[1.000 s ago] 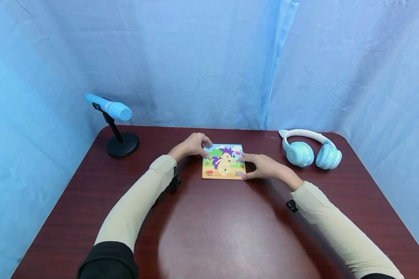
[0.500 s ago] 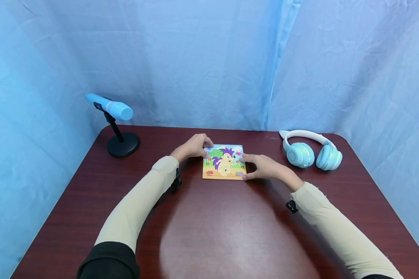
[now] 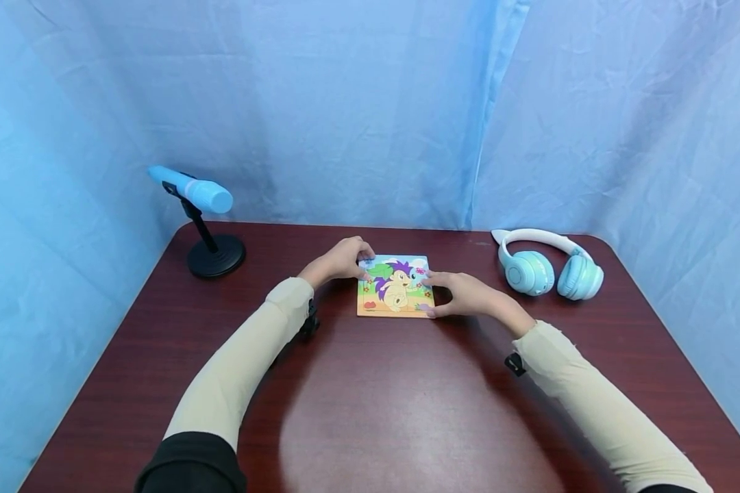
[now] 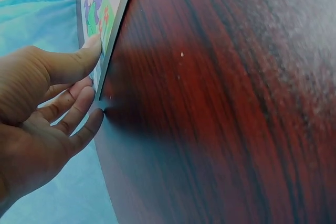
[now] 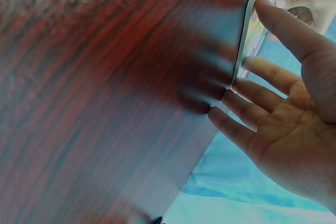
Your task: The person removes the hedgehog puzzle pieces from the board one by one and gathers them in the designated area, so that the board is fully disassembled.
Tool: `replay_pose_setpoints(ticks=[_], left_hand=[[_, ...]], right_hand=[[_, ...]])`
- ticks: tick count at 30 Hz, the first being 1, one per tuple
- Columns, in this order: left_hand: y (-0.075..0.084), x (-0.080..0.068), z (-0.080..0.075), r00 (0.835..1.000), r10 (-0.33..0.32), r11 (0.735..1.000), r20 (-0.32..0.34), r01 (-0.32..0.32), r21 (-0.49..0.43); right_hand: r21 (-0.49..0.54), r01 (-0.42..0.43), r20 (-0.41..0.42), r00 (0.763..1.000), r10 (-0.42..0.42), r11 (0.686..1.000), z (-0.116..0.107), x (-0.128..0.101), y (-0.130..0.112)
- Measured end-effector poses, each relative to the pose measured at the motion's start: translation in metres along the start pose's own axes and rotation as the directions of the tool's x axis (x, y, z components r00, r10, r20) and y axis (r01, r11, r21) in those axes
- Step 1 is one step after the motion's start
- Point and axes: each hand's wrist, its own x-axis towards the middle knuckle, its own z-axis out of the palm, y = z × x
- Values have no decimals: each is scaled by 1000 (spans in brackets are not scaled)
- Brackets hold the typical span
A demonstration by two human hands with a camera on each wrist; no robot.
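Nothing has clearly moved since the earlier frame: left hand (image 3: 342, 257) and right hand (image 3: 464, 293), both loosely spread, touch opposite sides of the picture board (image 3: 397, 287) flat on the worktop (image 3: 382, 390), a probably light, stiff thing best held by these edges.

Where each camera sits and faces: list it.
Head: on the head, facing forward and down at the table, picture board, left hand, right hand and sleeved arms.
Left wrist: worn there, facing the left hand and picture board.
Right wrist: worn there, facing the right hand; left hand shows at top right.
Both wrist views share picture board, table and left hand.
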Motion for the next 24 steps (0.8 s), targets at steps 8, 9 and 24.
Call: replay_pose_setpoints(ticks=[8, 9, 24], left_hand=[[3, -4, 1, 1000, 6, 999, -27, -5, 46], [3, -3, 1, 1000, 7, 999, -29, -5, 53], [5, 0, 5, 999, -36, 999, -23, 36, 10]], right_hand=[[-10, 6, -4, 1000, -6, 1000, 2, 1, 0], [-8, 5, -4, 1000, -5, 1000, 3, 1, 0], [-15, 12, -13, 1000, -13, 1000, 2, 1, 1]])
